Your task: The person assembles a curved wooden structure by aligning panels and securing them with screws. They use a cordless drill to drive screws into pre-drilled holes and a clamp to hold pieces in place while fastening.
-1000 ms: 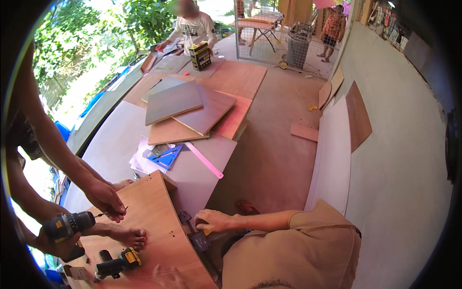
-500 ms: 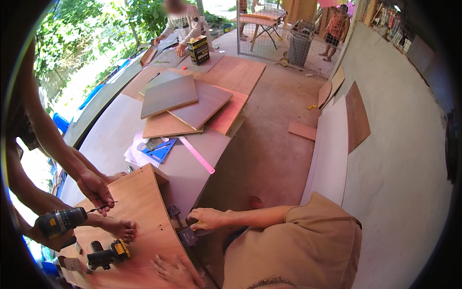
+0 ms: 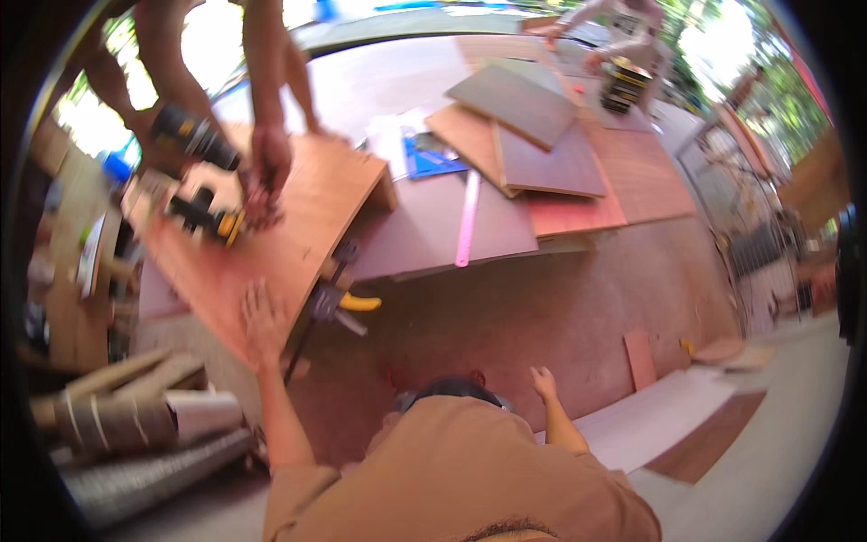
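My left hand (image 3: 262, 316) lies flat on a reddish-brown plywood panel (image 3: 312, 203), its fingers spread near the panel's edge. Just right of it, a bar clamp (image 3: 327, 302) with a yellow handle grips that edge. My right hand (image 3: 544, 383) hangs low at my right side, apart from the clamp; no object shows in it, and its fingers look loosely apart, though small. Across the panel a co-worker holds a black cordless drill (image 3: 194, 135), with the other hand (image 3: 269, 167) near its front. A second black-and-yellow power tool (image 3: 208, 219) rests on the panel.
Beyond the panel, the table bears a blue triangular square (image 3: 432, 161), a pink ruler (image 3: 469, 217), stacked boards (image 3: 551, 149) and a metal can (image 3: 623, 86). Another person stands at its far end. Wood offcuts and rolls (image 3: 135, 411) lie left; sheets (image 3: 646, 420) lean right.
My right hand has let go of the clamp and dropped to my side. My view has swung left, so the panel and table appear turned. My left hand stays on the panel.
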The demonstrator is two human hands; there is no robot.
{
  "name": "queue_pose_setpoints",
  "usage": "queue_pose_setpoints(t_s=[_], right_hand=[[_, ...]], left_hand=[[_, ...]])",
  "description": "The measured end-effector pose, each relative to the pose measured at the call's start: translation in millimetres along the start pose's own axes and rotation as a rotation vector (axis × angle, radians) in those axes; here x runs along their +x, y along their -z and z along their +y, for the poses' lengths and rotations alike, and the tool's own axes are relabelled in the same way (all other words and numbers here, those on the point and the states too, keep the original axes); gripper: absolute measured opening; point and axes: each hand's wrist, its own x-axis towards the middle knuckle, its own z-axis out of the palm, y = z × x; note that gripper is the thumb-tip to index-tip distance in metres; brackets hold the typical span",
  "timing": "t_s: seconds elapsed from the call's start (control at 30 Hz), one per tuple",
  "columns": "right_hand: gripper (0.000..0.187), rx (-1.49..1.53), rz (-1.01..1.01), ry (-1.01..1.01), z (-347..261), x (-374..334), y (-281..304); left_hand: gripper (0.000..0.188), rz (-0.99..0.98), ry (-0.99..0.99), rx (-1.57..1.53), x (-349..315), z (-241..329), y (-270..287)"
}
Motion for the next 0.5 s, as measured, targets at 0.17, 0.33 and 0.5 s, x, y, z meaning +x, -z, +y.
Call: queue_pose_setpoints(t_s=[0.17,0.33,0.5], right_hand=[[0.047,0.280,0.025,-0.445,193.1,-29.4,85.1],[0.056,0.419,-0.037,-0.461,216.5,-58.7,106.2],[0.054,0.573,-0.017,-0.369,169.4,-40.2,68.2]], left_hand=[[0.070,-0.028,0.157,0.036,-16.4,17.5,0.1],[0.074,0.034,0.176,0.080,-23.6,27.1,-9.8],[0.082,0.006,0.200,0.081,-23.4,28.5,-12.7]])
